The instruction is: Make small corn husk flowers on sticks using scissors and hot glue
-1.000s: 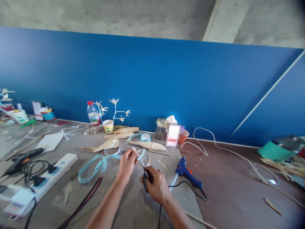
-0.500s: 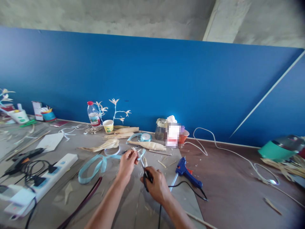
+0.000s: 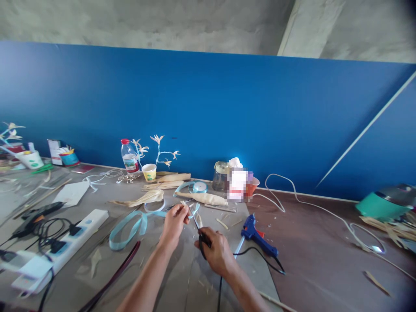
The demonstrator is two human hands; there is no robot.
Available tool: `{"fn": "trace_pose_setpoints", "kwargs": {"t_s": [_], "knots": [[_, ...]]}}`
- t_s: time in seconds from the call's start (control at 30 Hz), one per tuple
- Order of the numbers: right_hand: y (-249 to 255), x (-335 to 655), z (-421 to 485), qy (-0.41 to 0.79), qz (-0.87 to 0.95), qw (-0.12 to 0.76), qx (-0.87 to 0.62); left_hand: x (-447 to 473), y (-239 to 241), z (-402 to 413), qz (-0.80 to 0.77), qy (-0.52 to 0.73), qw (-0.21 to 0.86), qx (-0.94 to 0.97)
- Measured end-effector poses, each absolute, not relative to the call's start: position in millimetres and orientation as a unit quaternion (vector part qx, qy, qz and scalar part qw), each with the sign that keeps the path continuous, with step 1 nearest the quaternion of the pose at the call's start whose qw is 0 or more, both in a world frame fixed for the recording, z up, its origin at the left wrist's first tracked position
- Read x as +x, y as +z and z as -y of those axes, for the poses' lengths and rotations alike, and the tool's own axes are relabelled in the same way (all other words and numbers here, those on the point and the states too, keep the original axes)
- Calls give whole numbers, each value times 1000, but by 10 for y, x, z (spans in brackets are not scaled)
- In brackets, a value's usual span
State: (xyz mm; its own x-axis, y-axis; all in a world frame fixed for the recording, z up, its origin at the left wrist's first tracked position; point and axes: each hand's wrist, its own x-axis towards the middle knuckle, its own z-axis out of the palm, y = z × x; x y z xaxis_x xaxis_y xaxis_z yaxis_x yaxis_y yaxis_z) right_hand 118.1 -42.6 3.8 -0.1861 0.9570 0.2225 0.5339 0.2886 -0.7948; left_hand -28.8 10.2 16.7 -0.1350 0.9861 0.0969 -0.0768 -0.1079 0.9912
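Note:
My right hand [image 3: 215, 249] is closed round the black handles of a pair of scissors [image 3: 196, 220], whose blades point up and left toward my other hand. In my left hand [image 3: 175, 223], the thumb and fingers pinch a small pale piece of husk [image 3: 183, 203]; most of it is hidden by the fingers. The scissor tips are close beside that piece, and I cannot tell whether they touch it. Behind my hands lies a long dried corn husk [image 3: 208, 198]. To the left is a loop of light blue ribbon [image 3: 123, 234].
A blue glue gun [image 3: 260, 236] with its black cord lies right of my hands. On the left are a white power strip [image 3: 81, 234] and tangled cables. A bottle [image 3: 129, 157], a paper cup [image 3: 149, 172] and a glass jar [image 3: 220, 177] stand along the blue partition [image 3: 208, 108].
The whole view has shifted slightly. My right hand and the scissors have turned a little, and the blades look closer together. My left hand keeps its pinch.

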Motion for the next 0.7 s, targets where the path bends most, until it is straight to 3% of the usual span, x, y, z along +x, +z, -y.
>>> {"fn": "trace_pose_setpoints", "kwargs": {"t_s": [0.17, 0.27, 0.43, 0.7], "knots": [[-43, 1214, 367, 384, 640, 420, -517, -289, 192, -108, -481, 578, 458, 474], [-45, 1264, 331, 318, 625, 436, -564, -283, 204, -102, -473, 581, 479, 458], [-56, 1348, 273, 200, 625, 381, -652, -264, 210, -82, -458, 590, 505, 433], [-137, 1378, 230, 174, 627, 349, -674, -228, 167, -79, -479, 568, 509, 435]]}}
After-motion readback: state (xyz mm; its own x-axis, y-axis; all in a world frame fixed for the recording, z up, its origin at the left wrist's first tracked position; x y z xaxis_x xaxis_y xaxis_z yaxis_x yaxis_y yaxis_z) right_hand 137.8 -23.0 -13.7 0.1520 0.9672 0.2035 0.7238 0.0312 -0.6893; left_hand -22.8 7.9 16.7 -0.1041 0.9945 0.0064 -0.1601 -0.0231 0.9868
